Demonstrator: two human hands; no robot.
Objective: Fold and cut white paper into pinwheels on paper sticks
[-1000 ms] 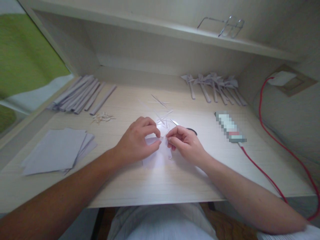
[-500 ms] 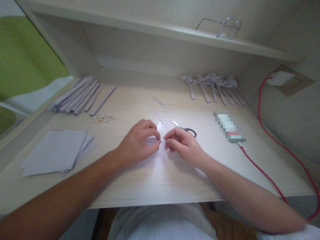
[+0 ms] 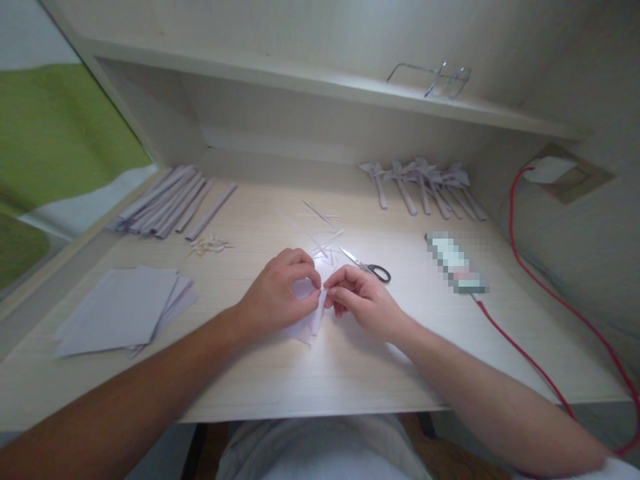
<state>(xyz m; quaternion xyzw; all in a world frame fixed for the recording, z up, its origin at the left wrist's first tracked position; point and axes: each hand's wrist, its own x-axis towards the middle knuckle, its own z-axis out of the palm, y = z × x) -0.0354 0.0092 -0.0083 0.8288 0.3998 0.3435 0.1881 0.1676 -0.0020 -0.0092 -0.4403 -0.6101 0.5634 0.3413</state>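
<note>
My left hand (image 3: pixel 283 290) is closed, thumb and forefinger pinching a white piece of paper (image 3: pixel 302 331) just above the tabletop. The paper looks partly folded or curled, and its upper part is hidden by my fingers. My right hand (image 3: pixel 363 293) is closed too, its fingertips meeting those of my left hand at the paper's upper end. Whatever small thing lies between the right fingertips is too hidden to name. Behind my hands are thin paper strips (image 3: pixel 327 248) and scissors (image 3: pixel 367 265) with black handles, lying with the blades slightly apart.
Square paper sheets (image 3: pixel 117 307) are stacked at left. Behind them lie small pale pieces (image 3: pixel 211 245) and rolled paper tubes (image 3: pixel 163 203). Paper pinwheels (image 3: pixel 424 177) on tube handles lie back right. A blurred-out phone (image 3: pixel 456 263) has a red cable (image 3: pixel 523 367). A shelf (image 3: pixel 300 83) spans above.
The paper between my hands has turned, and a rolled or folded part now shows below my fingertips. Both hands stay pinched together. The whole view has shifted slightly.
</note>
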